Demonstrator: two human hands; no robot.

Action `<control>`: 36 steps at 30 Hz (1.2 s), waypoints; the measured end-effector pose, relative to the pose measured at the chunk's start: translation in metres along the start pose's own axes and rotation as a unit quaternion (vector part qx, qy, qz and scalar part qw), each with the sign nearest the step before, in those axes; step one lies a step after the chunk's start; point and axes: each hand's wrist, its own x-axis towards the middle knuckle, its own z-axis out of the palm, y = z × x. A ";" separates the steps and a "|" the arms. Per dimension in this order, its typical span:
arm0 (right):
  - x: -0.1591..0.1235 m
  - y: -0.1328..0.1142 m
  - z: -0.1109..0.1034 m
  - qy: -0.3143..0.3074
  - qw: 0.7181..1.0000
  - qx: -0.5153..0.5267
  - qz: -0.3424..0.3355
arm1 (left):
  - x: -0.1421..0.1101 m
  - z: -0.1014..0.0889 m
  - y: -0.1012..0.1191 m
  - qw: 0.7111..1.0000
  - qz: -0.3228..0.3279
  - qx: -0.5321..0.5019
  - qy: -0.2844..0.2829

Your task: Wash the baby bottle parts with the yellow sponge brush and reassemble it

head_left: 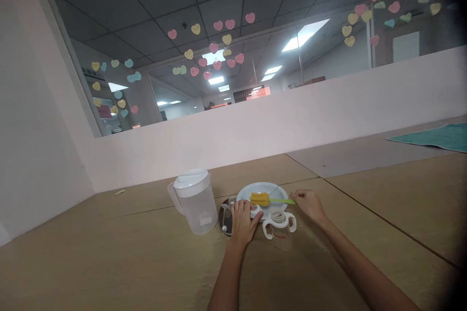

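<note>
Positioning a green-handled yellow sponge brush (260,198) seems in hand, lower centre: the right hand (307,203) pinches it, the left hand (243,221) clasps a round white plastic cap (257,211). Next calls for steady grips.

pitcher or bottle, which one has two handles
The bottle, at the near edge of the plate: white handles stick out on both its sides, while the pitcher shows just one, on its left.
</note>
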 end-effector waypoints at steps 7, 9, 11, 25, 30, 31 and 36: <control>0.002 0.002 0.000 0.015 1.000 0.006 0.023 | -0.001 0.002 0.001 1.000 0.001 0.008 -0.013; 0.001 0.003 0.000 0.023 0.999 0.003 0.035 | -0.001 0.002 0.002 1.000 -0.002 0.008 -0.011; 0.001 0.004 -0.001 0.031 0.999 0.001 0.045 | -0.001 0.002 0.002 1.000 -0.004 0.009 -0.005; 0.001 -0.001 -0.003 -0.003 0.993 0.100 0.057 | 0.002 0.000 0.005 0.991 -0.027 -0.063 0.116; -0.001 -0.005 -0.004 -0.017 0.988 0.138 0.068 | 0.003 -0.002 0.004 0.963 -0.087 -0.179 0.182; -0.002 -0.005 -0.004 -0.021 0.987 0.144 0.069 | 0.003 -0.002 0.004 0.958 -0.098 -0.196 0.185; -0.002 -0.007 -0.004 -0.027 0.983 0.165 0.070 | 0.003 -0.003 0.005 0.950 -0.087 -0.250 0.166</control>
